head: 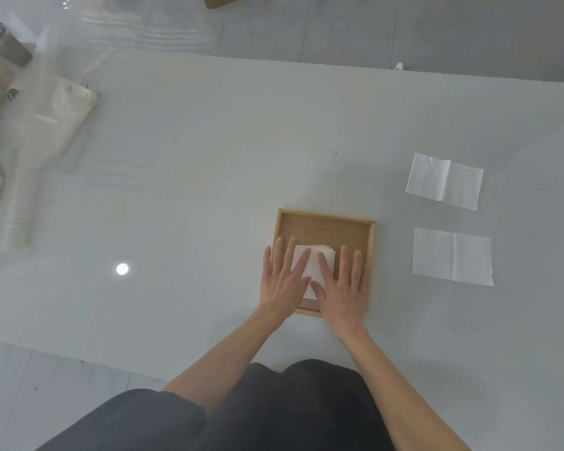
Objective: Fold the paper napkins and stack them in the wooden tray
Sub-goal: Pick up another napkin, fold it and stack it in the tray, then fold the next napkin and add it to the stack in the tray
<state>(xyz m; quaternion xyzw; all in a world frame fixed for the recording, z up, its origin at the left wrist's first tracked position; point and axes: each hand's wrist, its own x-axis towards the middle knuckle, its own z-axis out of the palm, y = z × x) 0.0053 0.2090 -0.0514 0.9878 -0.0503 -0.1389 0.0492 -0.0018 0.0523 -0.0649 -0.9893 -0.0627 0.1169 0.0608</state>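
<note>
A square wooden tray [326,222] sits on the pale sheet in front of me. Inside it lies a stack of folded white napkins [313,259], its edges slightly fanned at the right. My left hand [282,281] and my right hand [342,288] lie flat on the stack with straight fingers, pressing it down side by side. Two unfolded napkins rest to the right of the tray: one farther away [445,181], one nearer [452,257], each with a crease down the middle.
A pale sheet [209,177] covers the floor under everything. At the far left lie clear plastic wrapping and a cream bag [62,125]. A brown box edge [222,0] shows at the top. My dark-clothed knees [274,411] are at the bottom.
</note>
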